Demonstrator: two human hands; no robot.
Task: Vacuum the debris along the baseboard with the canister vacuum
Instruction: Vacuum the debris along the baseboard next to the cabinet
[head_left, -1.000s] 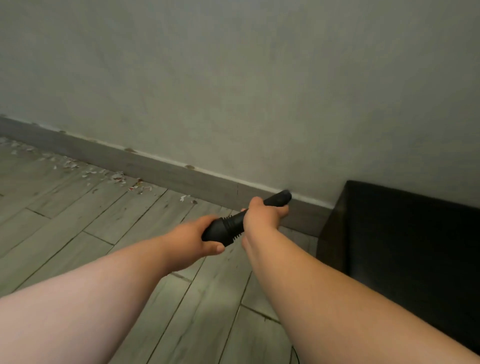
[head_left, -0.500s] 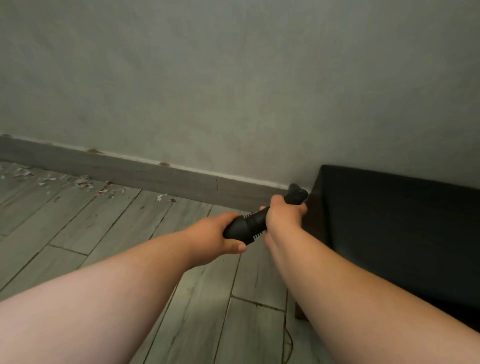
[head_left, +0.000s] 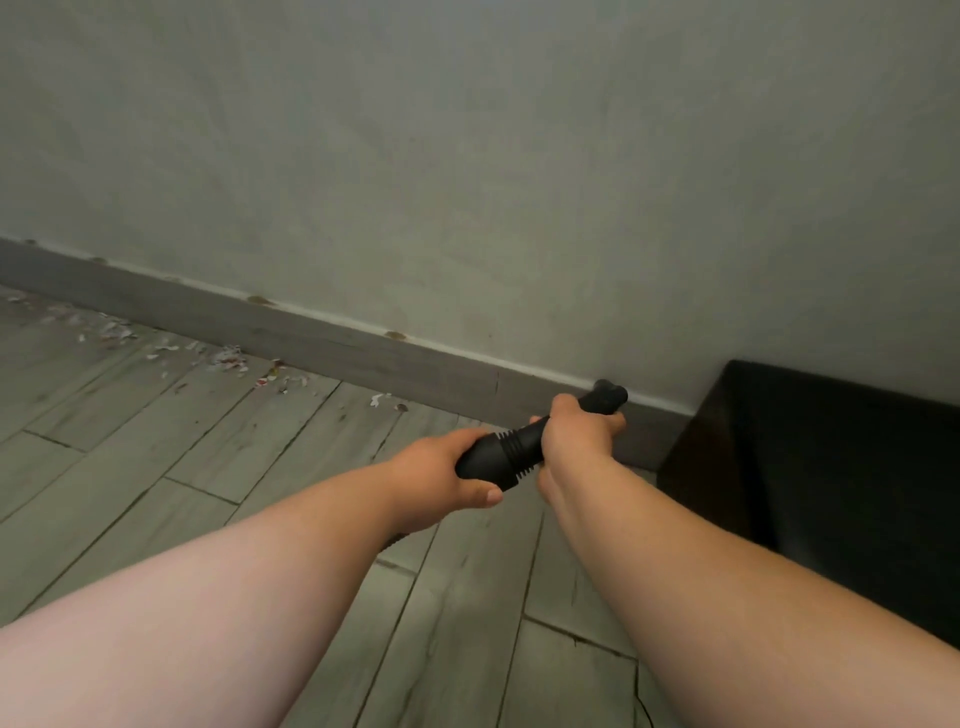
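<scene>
Fingers on both your hands are curled tight round the black vacuum nozzle (head_left: 501, 457), which you hold out in front of you over the floor (head_left: 156, 467), slanting up and away to the right. Your left hand (head_left: 441, 467) grips the thick rear end: the fingers wrap over the top and the thumb (head_left: 485, 494) closes underneath, its nail facing you. Your right hand (head_left: 574, 439) holds the narrower part further forward, the back of the hand toward you and the fingers (head_left: 614, 422) wrapped round the far side. The ribbed collar (head_left: 511, 446) of the nozzle shows in the gap between the two hands, and only the short knobbed tip (head_left: 608, 397) sticks out past your right fingers. That tip sits in line with the baseboard (head_left: 322, 343), near the black cabinet (head_left: 831, 493) at the right; whether it touches the baseboard you cannot tell from this view. The debris (head_left: 228, 361), white and red scraps, is strewn on the floor just beside the baseboard away to your left, well apart from the tip. One or two stray bits (head_left: 382, 400) lie nearer, between the main scatter and your hands. A few brown specks (head_left: 395, 335) sit on the baseboard's top edge against the grey wall (head_left: 467, 156).
</scene>
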